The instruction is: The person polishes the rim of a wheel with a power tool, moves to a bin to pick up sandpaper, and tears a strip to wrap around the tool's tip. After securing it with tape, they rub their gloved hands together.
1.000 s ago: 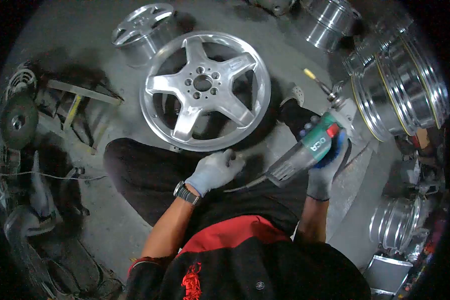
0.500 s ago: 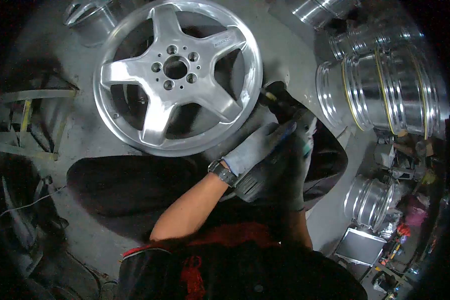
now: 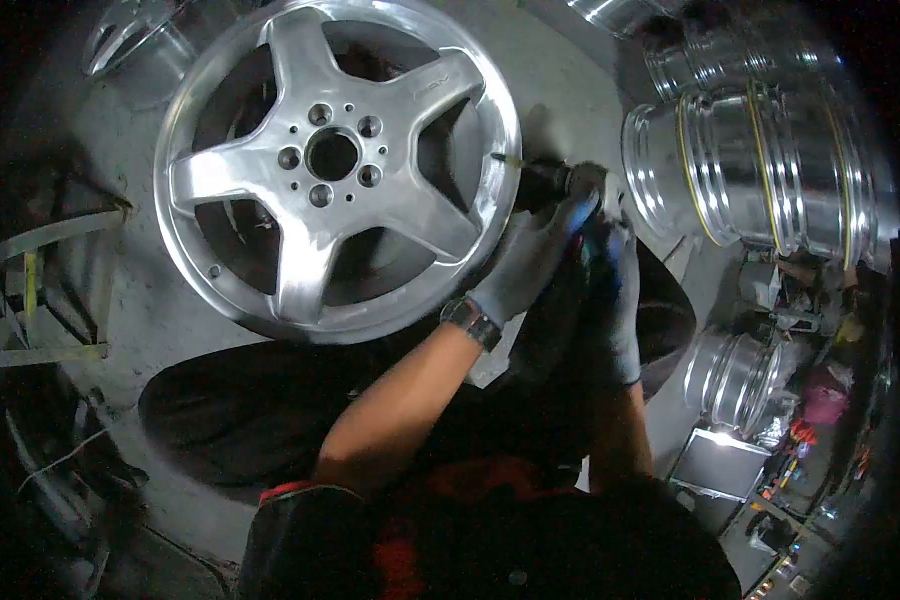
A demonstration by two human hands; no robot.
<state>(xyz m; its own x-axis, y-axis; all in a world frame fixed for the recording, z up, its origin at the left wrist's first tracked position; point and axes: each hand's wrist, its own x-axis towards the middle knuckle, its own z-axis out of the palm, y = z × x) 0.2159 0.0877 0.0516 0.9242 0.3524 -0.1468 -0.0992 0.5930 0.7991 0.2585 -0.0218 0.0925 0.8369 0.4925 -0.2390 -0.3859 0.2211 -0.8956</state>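
Note:
A silver five-spoke alloy wheel rim (image 3: 440, 200) lies face up in front of my crossed legs. Both my hands wear grey work gloves and are wrapped round a dark die grinder (image 3: 548, 180) at the wheel's right side. Its thin tip overlaps the outer lip of the wheel in this view. My left hand (image 3: 525, 250), below a wristwatch, grips toward the front of the grinder. My right hand (image 3: 620, 290) closes on its body from the right, and much of the grinder's body is hidden between the gloves in dark shadow.
Polished wheel barrels (image 3: 750, 165) stand in a row at the right, with a smaller barrel (image 3: 732, 378) nearer. A flat grey panel (image 3: 720, 463) and assorted tools lie at lower right. On the left stands a metal frame (image 3: 50, 235), with a cable on the floor below.
Both hands have moved up with the die grinder, bringing its tip over the wheel's lip. The wheel appears slightly lower and further left in view.

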